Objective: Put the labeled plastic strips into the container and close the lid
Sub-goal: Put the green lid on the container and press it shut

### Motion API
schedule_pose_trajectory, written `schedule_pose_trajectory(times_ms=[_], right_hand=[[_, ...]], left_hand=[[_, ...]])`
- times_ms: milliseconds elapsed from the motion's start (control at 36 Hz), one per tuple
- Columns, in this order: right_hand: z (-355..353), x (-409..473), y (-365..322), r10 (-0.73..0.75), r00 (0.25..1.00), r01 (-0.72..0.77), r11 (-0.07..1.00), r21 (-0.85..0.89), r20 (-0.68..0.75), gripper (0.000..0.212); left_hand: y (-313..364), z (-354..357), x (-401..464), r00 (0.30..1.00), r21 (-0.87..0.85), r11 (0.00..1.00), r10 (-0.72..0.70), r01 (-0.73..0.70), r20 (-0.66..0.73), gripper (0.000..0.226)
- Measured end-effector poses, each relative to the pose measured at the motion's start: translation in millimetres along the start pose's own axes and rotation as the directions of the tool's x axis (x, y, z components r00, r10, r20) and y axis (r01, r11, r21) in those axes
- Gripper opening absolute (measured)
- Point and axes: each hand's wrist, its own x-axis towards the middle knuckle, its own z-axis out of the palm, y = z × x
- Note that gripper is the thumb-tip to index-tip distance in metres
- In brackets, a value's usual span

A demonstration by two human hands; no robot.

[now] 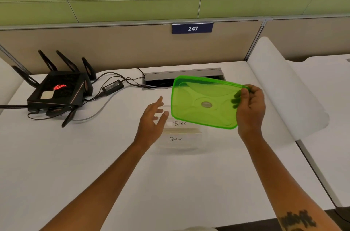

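Left hand (153, 117) open, fingers spread, empty, hovering at the left edge of the clear plastic container (180, 143) on the white counter (94, 164); labeled strips (179, 123) lie inside. Right hand (250, 107) pinches the translucent green lid (202, 102) by its right rim, tilted above the container. Best: steady the container, level the lid, align corners, press down.

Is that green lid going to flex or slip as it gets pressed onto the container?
Probably light: the right hand holds the green lid by one edge alone. It looks thin and translucent, so likely bendy. Glossy plastic, maybe slippery.
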Motion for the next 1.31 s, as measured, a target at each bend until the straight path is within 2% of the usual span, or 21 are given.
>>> schedule_pose_trajectory(times_ms=[111, 250, 472, 528, 667, 1056, 1306], right_hand=[[19.6, -3.2, 14.9, 0.17, 0.982, -0.17, 0.985, -0.012, 0.078, 0.012], [38.4, -5.4, 34.9, 0.347, 0.934, -0.344, 0.938, -0.039, 0.083, 0.006], [60.4, -13.4, 73.8, 0.574, 0.815, -0.572, 0.819, -0.049, 0.078, 0.027], [65.7, -16.6, 82.0, 0.578, 0.812, -0.57, 0.815, -0.105, 0.079, 0.029], [74.6, -23.6, 91.3, 0.51, 0.859, -0.47, 0.825, -0.313, 0.055, 0.033], [79.3, -27.3, 98.3, 0.453, 0.883, -0.38, 0.842, -0.383, 0.121, 0.041], [78.9, -30.1, 97.4, 0.438, 0.887, -0.35, 0.845, -0.405, 0.147, 0.038]], left_hand=[[-3.2, 0.9, 2.7, 0.999, 0.004, 0.999, -0.042, 0.042, -0.005, 0.047], [-16.4, -4.2, 0.1, 0.992, 0.052, 0.991, -0.117, 0.12, -0.055, 0.044], [-39.1, -12.1, -6.6, 0.948, 0.153, 0.935, -0.31, 0.318, -0.077, 0.037], [-41.2, -12.1, -8.1, 0.935, 0.176, 0.919, -0.343, 0.353, -0.084, 0.038], [-42.7, -13.1, -8.9, 0.925, 0.205, 0.902, -0.367, 0.38, -0.098, 0.04], [-56.5, -15.8, -6.3, 0.919, 0.242, 0.886, -0.381, 0.395, -0.103, 0.041], [-59.9, -14.8, -5.5, 0.896, 0.157, 0.882, -0.436, 0.444, -0.085, 0.042]])
